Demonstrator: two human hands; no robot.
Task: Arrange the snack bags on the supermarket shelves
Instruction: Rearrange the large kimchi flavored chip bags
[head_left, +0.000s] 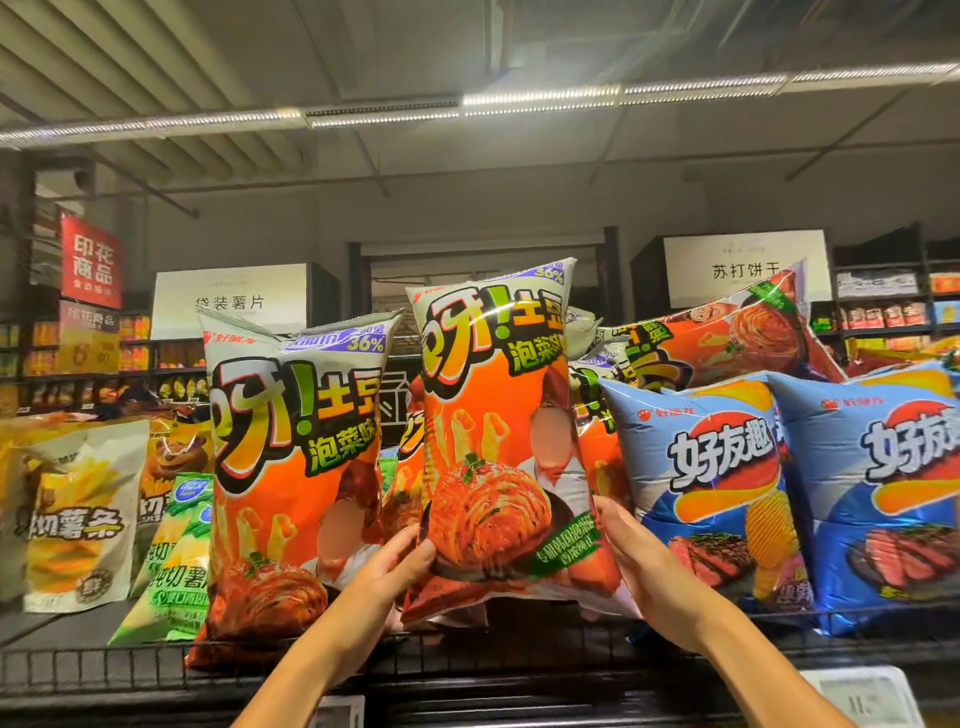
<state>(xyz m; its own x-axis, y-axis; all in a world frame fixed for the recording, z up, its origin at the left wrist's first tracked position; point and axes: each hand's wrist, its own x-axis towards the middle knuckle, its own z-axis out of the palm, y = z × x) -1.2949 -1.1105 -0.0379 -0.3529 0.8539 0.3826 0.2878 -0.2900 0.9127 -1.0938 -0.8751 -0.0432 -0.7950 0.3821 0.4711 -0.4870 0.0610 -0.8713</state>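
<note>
Both arms reach up to the top shelf (467, 670), where the person holds an orange bag (498, 415) upright by its lower edges. The left hand (395, 564) grips the bag's bottom left corner, thumb laid across the front; the right hand (623, 540) clasps the bottom right edge, fingers curled behind it. The bag's base sits just above the wire rail, between its neighbours.

To its left stands a second orange bag (296, 467) of the same kind, leaning slightly, its foot on the rail. More orange bags (727, 332) lie tilted behind (one slanting over the blue ones). To the right two blue bags (717, 483) stand side by side, touching. At the far left sit a yellow bag (78, 514) and a green bag (171, 571), leaning forward.
</note>
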